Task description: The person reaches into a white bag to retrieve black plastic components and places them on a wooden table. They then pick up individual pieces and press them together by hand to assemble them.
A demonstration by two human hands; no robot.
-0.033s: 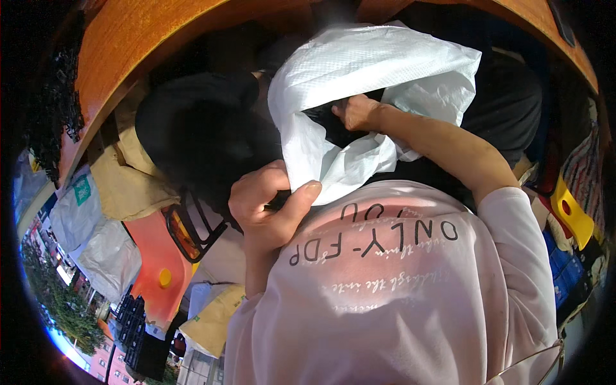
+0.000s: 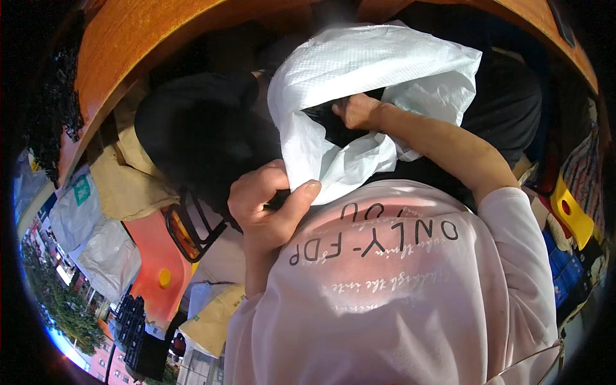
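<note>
A white woven sack point(image 2: 372, 67) lies over my lap with its mouth gaping towards me. My left hand point(image 2: 266, 202) pinches the near left part of its rim between thumb and fingers. Through the mouth reaches my right hand point(image 2: 359, 112), its fingers curled in among dark contents point(image 2: 333, 131) in the sack's shadow. What those fingers hold, if anything, is too dark to make out. Black trousers point(image 2: 199, 122) show on both sides of the sack.
A curved orange-brown wooden table edge point(image 2: 122, 77) runs across the far side. To the left are a brown paper bag point(image 2: 125, 189), white plastic bags point(image 2: 106, 263) and a red panel point(image 2: 154, 250). A yellow plastic part point(image 2: 577, 218) and a blue crate point(image 2: 561, 273) stand at the right.
</note>
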